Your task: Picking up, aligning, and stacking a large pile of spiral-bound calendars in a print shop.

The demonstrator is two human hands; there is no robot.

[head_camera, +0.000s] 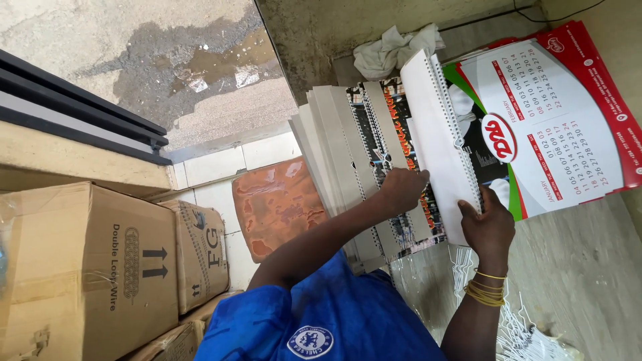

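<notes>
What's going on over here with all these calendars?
A person in a blue shirt is handling wire-bound calendars at a table. The left hand presses on a fanned stack of bound calendars, while the right hand grips the edge of a white calendar lifted off it. A pile of finished calendars lies alongside, and cardboard boxes stand nearby.

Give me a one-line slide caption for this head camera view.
Left hand and right hand hold a white wire-bound calendar sheet above fanned grey punched sheets.
</notes>
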